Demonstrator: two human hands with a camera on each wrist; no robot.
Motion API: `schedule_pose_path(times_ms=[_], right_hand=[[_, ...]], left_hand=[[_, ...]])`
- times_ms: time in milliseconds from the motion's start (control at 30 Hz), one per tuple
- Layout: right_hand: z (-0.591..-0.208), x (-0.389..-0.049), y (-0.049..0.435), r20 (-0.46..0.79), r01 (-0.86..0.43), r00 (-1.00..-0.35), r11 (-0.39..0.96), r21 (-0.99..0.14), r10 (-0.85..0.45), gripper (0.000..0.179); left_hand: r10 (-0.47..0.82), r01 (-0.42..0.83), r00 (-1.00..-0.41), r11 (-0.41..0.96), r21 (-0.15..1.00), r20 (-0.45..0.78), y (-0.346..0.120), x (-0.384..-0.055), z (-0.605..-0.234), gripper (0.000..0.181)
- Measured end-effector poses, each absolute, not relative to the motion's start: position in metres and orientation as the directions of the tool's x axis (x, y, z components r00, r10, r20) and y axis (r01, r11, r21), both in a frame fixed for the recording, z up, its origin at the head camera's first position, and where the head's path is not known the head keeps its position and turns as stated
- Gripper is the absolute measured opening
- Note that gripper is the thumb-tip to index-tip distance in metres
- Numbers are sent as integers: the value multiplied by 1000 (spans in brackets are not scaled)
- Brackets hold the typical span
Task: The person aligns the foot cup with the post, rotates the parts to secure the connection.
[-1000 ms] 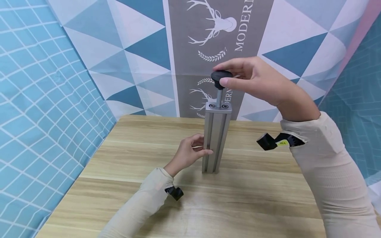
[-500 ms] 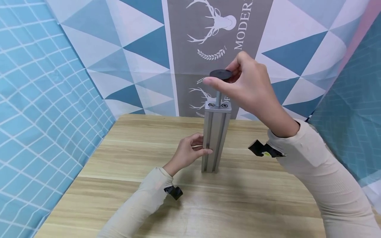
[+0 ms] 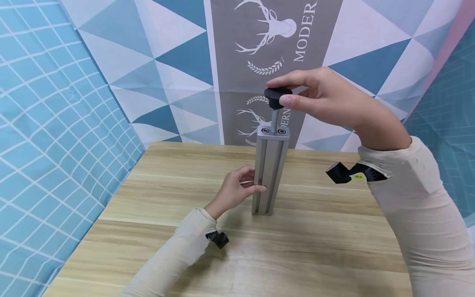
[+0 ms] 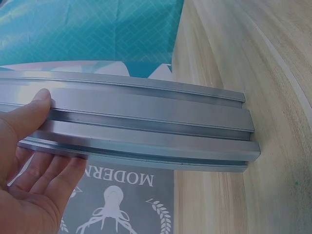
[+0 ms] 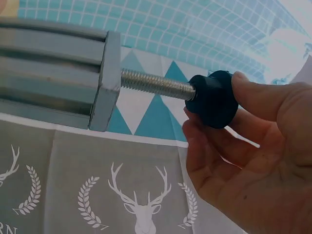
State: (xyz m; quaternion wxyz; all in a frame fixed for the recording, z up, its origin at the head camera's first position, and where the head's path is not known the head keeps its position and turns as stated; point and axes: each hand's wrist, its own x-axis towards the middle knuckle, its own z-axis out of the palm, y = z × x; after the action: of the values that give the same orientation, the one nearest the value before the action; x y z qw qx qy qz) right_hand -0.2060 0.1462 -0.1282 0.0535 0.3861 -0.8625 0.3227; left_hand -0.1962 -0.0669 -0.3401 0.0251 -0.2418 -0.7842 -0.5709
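An aluminium profile (image 3: 268,169) with grooved sides stands upright on the wooden table, a metal end plate (image 3: 273,134) with two socket screws on top. From the plate rises the threaded rod (image 5: 158,84) of a black levelling foot (image 3: 275,95), part of the rod exposed. My right hand (image 3: 330,97) pinches the foot's round base by its edge, thumb on the near side and fingers on the far side. Lower down, my left hand (image 3: 233,189) holds the profile; in the left wrist view the thumb (image 4: 41,102) lies on one face and the fingers come from another side.
Behind the wooden table (image 3: 167,173) hangs a patterned cloth (image 3: 174,74) with triangles and deer heads. Blue gridded sheets (image 3: 48,123) close off the left side, and a teal sheet (image 3: 445,136) hangs at the right.
My right hand turned inward around the foot at half a second ago, then swung back outward to nearly its earlier pose. My left hand and the profile stay put.
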Motion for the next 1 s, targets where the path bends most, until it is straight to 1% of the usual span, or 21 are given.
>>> schedule_pose_path(times_ms=[100,167,233,300,367,467,567,700,733,800,867,933,1000], right_hand=[[-130,-209,143,362,-690,-712,506,-517,-601,39],[-132,-209,140,384,-669,-739,533,-518,-554,38],[-136,-210,135,403,-624,-781,562,-543,-477,40],[-140,-209,130,408,-556,-831,582,-594,-378,43],[-145,-208,125,415,-500,-863,596,-628,-288,48],[-153,-205,119,451,-474,-868,614,-631,-208,52],[-156,-203,115,474,-465,-862,647,-604,-178,55],[-152,-200,117,418,-454,-878,679,-577,-231,59],[-150,-200,120,394,-456,-882,682,-572,-260,60],[-145,-201,126,356,-495,-868,653,-573,-346,59],[-140,-203,134,316,-541,-837,585,-604,-448,55],[-136,-207,142,278,-572,-791,498,-652,-545,50],[-134,-212,149,239,-577,-745,421,-700,-623,49]], left_hand=[[349,409,-882,237,881,316,-67,-196,-340,33],[350,410,-882,236,881,316,-68,-196,-341,32],[352,408,-882,234,882,315,-68,-196,-341,32],[351,408,-882,234,883,314,-68,-196,-341,32],[349,405,-884,234,884,312,-69,-196,-341,32],[350,403,-884,230,886,311,-69,-196,-341,33],[357,408,-880,226,885,315,-68,-197,-341,34],[360,416,-876,230,880,320,-68,-197,-341,33],[359,415,-877,229,880,320,-68,-196,-341,33],[356,412,-879,231,881,318,-67,-196,-341,33],[352,408,-882,235,882,314,-67,-196,-340,34],[351,407,-883,238,882,313,-67,-196,-340,33],[351,409,-882,242,880,313,-67,-195,-339,33]])
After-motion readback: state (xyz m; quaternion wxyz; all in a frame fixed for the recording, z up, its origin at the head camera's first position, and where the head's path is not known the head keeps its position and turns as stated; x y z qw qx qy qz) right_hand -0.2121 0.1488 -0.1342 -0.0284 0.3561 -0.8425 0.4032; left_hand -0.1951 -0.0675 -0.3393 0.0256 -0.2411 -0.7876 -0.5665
